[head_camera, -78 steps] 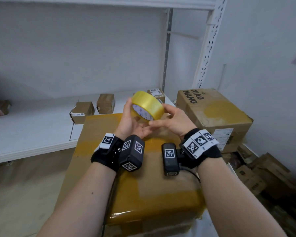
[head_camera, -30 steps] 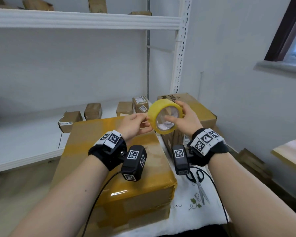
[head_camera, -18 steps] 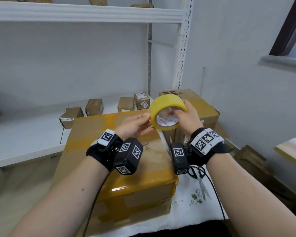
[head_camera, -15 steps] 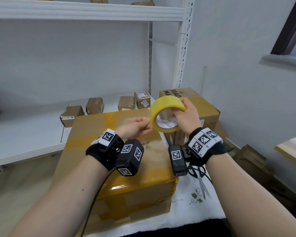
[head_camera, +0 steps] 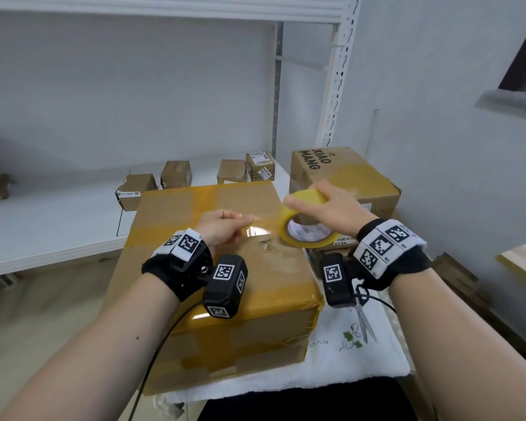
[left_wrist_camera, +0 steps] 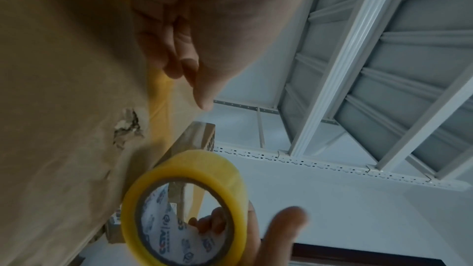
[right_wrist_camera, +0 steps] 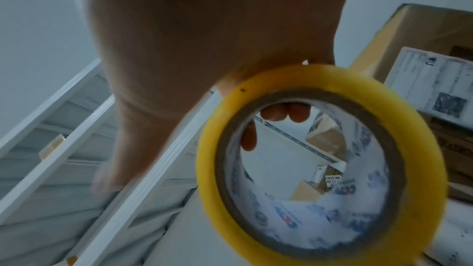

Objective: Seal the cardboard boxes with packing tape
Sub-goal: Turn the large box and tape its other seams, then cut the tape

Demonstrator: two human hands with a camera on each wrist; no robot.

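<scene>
Yellow tape roll gripped by right hand; left hand pinches its strip.

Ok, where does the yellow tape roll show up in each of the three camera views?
Head: tape roll right of centre, gripped by the right hand.
Left wrist: tape roll at bottom centre.
Right wrist: tape roll fills the lower right.
Shared landmark: the XIAO MANG box behind the roll, in all three.
</scene>
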